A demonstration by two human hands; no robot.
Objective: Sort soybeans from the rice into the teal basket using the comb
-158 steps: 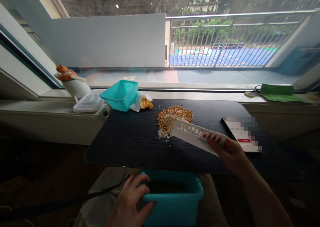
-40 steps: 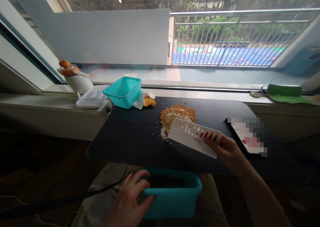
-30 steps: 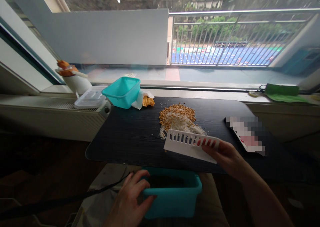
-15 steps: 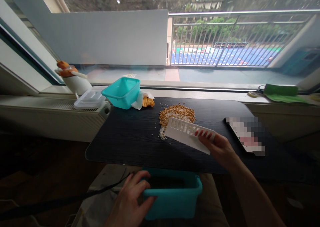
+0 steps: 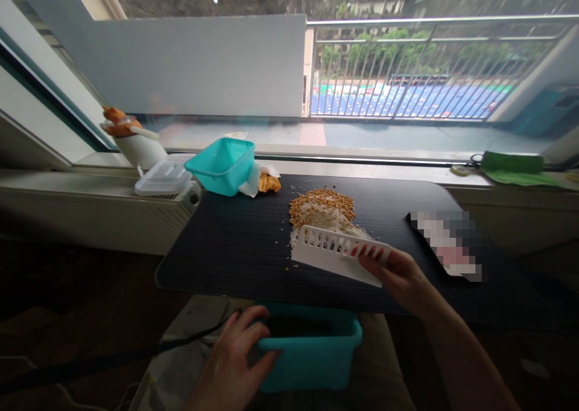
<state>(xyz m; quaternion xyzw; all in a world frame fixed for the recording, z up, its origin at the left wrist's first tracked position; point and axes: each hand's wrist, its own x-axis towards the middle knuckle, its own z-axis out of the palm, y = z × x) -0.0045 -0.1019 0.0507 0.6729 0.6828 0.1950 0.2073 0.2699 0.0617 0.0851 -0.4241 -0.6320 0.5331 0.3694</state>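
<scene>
My right hand [image 5: 402, 278] grips the right end of a white slotted plastic strip [image 5: 332, 262], tilted over the dark table [image 5: 226, 242]. Just beyond the strip lies a heap of yellow-brown beans [image 5: 321, 198], with white rice [image 5: 323, 218] covering its near side. A few loose grains are scattered around. Below the table's near edge a turquoise plastic bin [image 5: 312, 363] rests on my lap. My left hand [image 5: 239, 353] is closed around the bin's left rim. The bin's inside is dark, so its contents cannot be made out.
A second turquoise bin [image 5: 221, 169] stands at the table's back left, beside crumpled white-and-orange wrapping [image 5: 268, 181]. A clear lid [image 5: 163, 174] lies on the radiator [image 5: 113, 212]. On the right is a blurred-out flat device [image 5: 446, 245]. Green cloth [image 5: 511, 168] lies on the sill.
My right hand has drawn the slotted strip slightly toward me. More rice now shows between the strip and the beans, spreading to the right. My left hand stays on the bin.
</scene>
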